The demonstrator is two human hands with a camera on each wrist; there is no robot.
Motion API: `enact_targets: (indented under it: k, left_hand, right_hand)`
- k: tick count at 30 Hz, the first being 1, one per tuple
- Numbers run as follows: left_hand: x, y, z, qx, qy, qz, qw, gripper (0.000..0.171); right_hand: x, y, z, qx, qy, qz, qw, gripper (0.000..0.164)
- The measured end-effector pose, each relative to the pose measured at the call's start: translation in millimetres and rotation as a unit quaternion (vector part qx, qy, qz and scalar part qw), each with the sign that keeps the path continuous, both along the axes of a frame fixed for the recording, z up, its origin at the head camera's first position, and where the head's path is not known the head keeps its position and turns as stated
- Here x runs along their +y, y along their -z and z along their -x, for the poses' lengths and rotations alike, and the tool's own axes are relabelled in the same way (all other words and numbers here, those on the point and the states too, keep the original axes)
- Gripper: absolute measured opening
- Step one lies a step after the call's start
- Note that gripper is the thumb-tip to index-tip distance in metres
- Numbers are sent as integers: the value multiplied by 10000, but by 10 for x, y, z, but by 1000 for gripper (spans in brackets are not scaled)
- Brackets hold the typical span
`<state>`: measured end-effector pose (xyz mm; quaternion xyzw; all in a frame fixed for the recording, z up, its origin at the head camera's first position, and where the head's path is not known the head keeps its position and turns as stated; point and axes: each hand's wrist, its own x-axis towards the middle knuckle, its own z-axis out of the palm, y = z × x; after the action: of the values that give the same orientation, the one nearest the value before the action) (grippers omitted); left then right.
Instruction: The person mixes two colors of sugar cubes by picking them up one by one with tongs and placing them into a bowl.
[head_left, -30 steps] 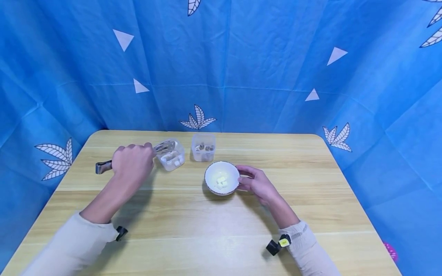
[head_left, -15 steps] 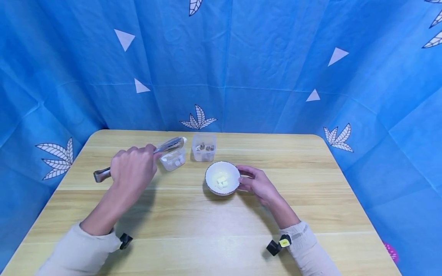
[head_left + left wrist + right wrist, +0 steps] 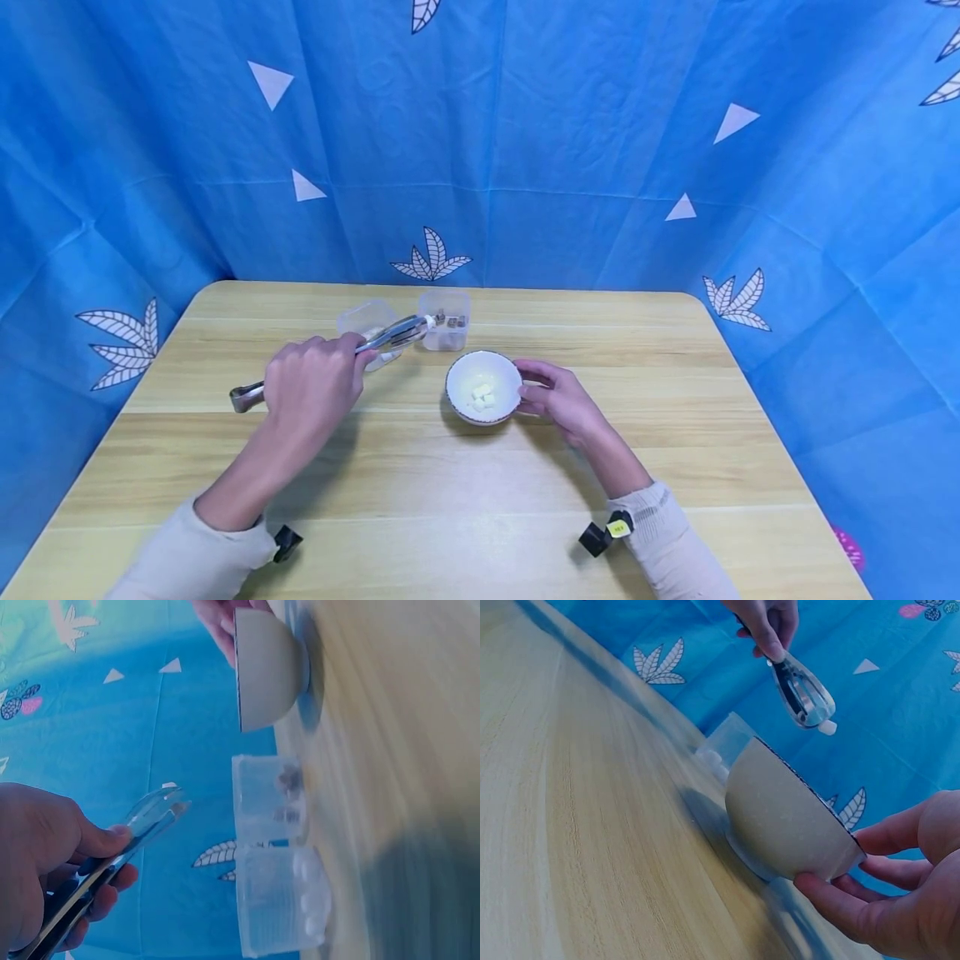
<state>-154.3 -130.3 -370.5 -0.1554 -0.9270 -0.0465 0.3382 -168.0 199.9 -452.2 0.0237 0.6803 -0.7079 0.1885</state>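
Left hand (image 3: pixel 315 383): fingers curled round a pair of shiny silver metal tongs (image 3: pixel 386 335), thumb pressed along them.
Tong tips: a small white block (image 3: pixel 827 728) sits there, apparently pinched; tips clear of the table and above the box rims in the left wrist view.
Right hand (image 3: pixel 557 400): thumb and fingers grip the near side of a white round ceramic bowl with a dark-edged rim (image 3: pixel 504 379), steadying it.
Bowl: upright on the pale wood-grain table (image 3: pixel 450 500); a few pale cubes (image 3: pixel 482 397) lie together at its bottom.
Left box: clear plastic, square (image 3: pixel 356 319), with white lumps inside.
Right box: clear plastic, square (image 3: pixel 444 298), just beside it, with small grey-brown pieces.
Step in hand: judged to be mid-transfer; block out of the left box's footprint, not yet over the bowl in the head view.
Next move: seems to call for steady pressure on the tongs, travel to above the bowl, then a gentle release low inside the rim.
Hidden: left box partly behind tongs and hand; its contents mostly masked in the head view.
Hard to read: exact count of cubes; the grey-brown pieces blur in the left wrist view.
Cut off: both sleeves, at the head view's lower edge.
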Motion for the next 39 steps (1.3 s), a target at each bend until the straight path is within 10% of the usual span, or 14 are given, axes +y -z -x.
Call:
enact_targets:
  k: [24, 39]
  left_hand:
    - [389, 251, -186, -177, 847, 302, 9958, 24]
    - [278, 91, -95, -340, 846, 361, 9952, 29]
  right_hand:
    - [5, 39, 27, -52, 33, -28, 10000, 52]
    - [8, 13, 15, -71, 42, 12, 10000, 53]
